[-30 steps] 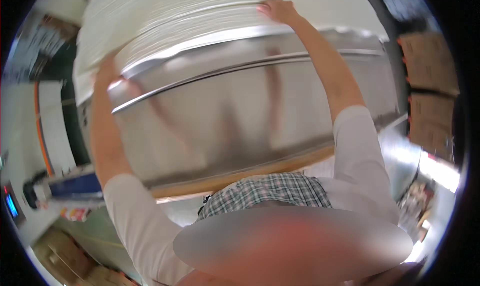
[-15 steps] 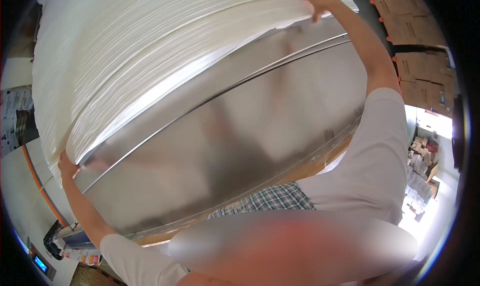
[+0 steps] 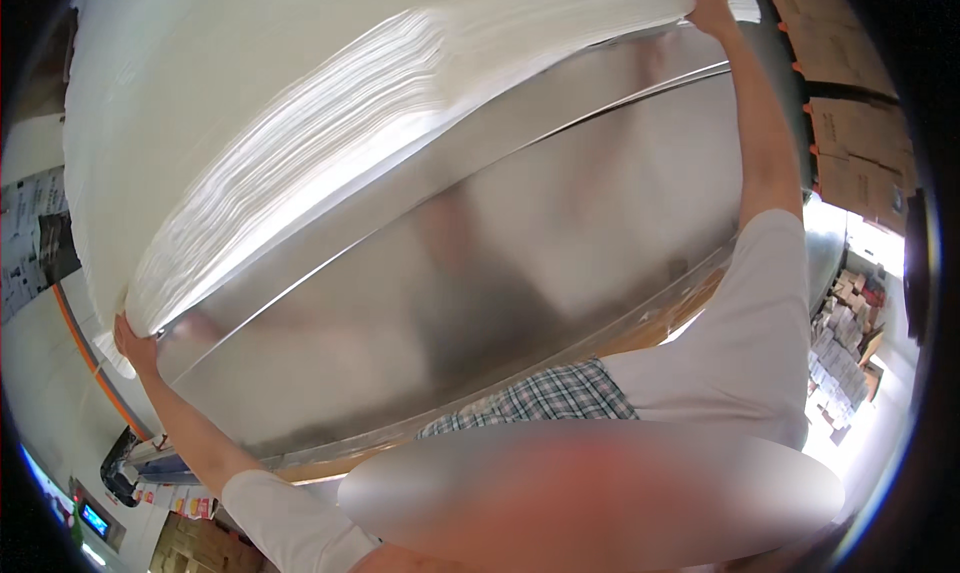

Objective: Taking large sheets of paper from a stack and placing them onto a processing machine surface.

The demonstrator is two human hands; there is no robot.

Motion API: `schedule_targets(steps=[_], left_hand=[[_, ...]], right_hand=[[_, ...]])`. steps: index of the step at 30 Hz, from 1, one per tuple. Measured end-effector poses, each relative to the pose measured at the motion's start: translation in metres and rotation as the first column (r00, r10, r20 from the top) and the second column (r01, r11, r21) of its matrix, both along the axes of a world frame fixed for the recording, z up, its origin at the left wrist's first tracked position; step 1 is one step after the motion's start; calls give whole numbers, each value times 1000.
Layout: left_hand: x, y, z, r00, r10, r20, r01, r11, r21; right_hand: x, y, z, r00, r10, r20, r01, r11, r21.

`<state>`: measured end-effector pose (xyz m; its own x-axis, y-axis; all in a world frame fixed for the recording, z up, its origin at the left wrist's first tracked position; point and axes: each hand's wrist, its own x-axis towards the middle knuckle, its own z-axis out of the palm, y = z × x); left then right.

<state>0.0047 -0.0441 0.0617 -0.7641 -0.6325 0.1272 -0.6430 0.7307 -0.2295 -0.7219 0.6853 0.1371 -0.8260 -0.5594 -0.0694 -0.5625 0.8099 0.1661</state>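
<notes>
Arms stretched wide here, one hand at each end of a big stack of white paper sheets (image 3: pixel 330 123) that sits on a shiny steel surface (image 3: pixel 480 303). The left hand (image 3: pixel 135 338) is down at the lower-left corner of the stack, fingers curled around the edge of the pile; a loose corner of paper pokes out just below it. The right hand (image 3: pixel 705 3) is up at the far top-right corner, gripping the sheets there, though whether it pinches a few sheets or the whole thickness I cannot tell.

The stack is fanned, its edges slanting and no longer square, and it fills most of the upper view. Its near edge runs along a ridge in the steel.

The risks: with a pile this broad held only at two opposite corners, the middle is unsupported and could sag or slide, and the fanned layers may shear apart and spill over the smooth metal. A tight grip at the corners could crease or tear the outer sheets.

Off to the right, flat brown cardboard boxes (image 3: pixel 850 103) are stacked, well apart from the paper.
</notes>
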Motion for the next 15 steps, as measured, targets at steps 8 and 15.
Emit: schedule_targets(steps=[8, 15], left_hand=[[-3, 15, 34, 957, -120, -264, 88, 988, -130], [4, 53, 37, 928, -310, -207, 262, 938, -229]], right_hand=[[-45, 98, -39, 823, 199, -533, -354, 912, -207], [-52, 172, -91, 916, 134, -378, -217, 958, -186]])
